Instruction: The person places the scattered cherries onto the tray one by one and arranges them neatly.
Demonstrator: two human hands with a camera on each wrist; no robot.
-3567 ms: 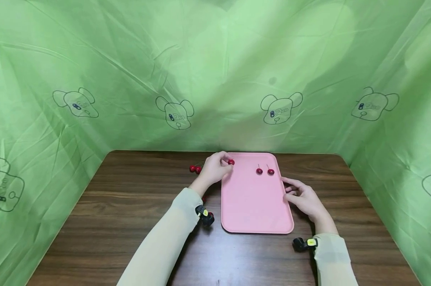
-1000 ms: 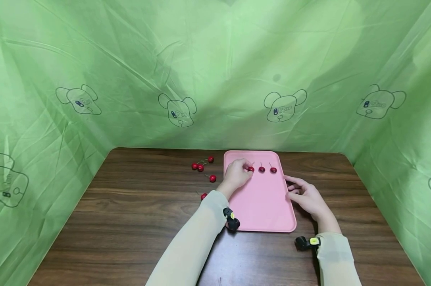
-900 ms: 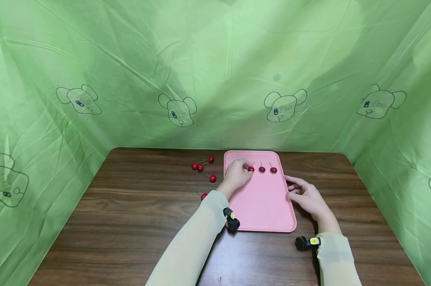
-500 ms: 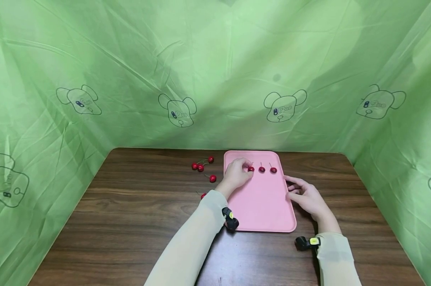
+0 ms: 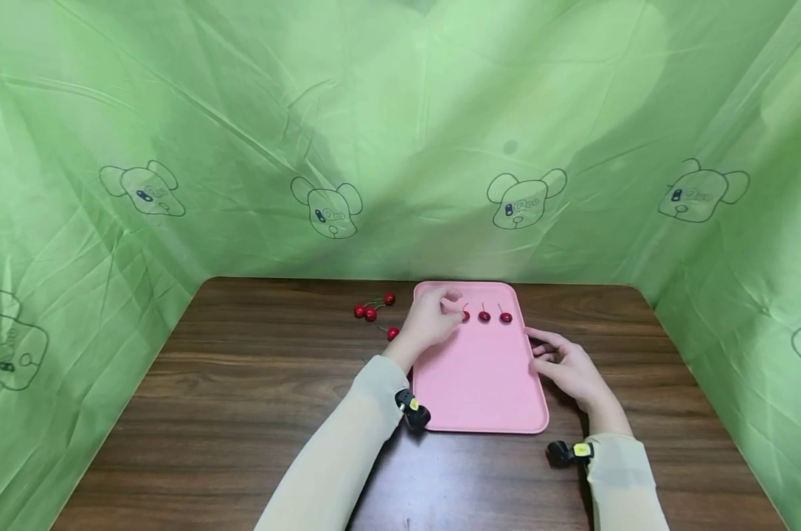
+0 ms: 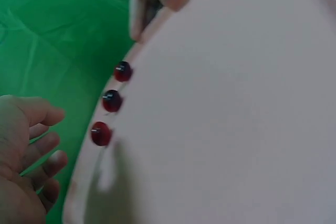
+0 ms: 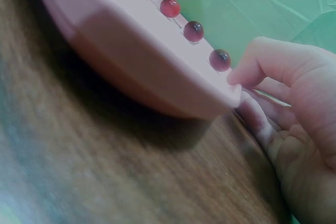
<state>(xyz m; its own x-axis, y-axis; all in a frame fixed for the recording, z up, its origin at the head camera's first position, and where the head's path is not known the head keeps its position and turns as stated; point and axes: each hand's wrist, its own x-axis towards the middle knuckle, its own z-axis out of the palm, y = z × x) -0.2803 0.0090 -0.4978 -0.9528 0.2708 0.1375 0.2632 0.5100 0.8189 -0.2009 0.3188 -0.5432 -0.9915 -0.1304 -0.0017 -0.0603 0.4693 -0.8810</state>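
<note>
The left hand (image 5: 431, 318) has its fingers and thumb parted, bent loosely, with no cherry between them. They are just left of the left one of three round, shiny red cherries with thin stems (image 5: 484, 316) on the flat pink tray (image 5: 483, 383). In the left wrist view there is a gap between that cherry and the fingers.

The right hand (image 5: 569, 369) has its fingers and thumb bent, and they hold the tray's right edge.

The three cherries sit side by side in a row with small gaps between them, near the tray's far edge. A wide stretch of pink tray lies on the person's side of the row. Left of the tray, more red cherries (image 5: 370, 314) lie on the brown wooden surface (image 5: 241, 413), near the left sleeve (image 5: 337, 442). Behind the surface hangs a green cloth with mouse faces (image 5: 400, 147).

Half a second ago, the left fingers were pinching the left cherry; now they have let go and moved a little left. In the oldest picture only two cherries were in the row.
</note>
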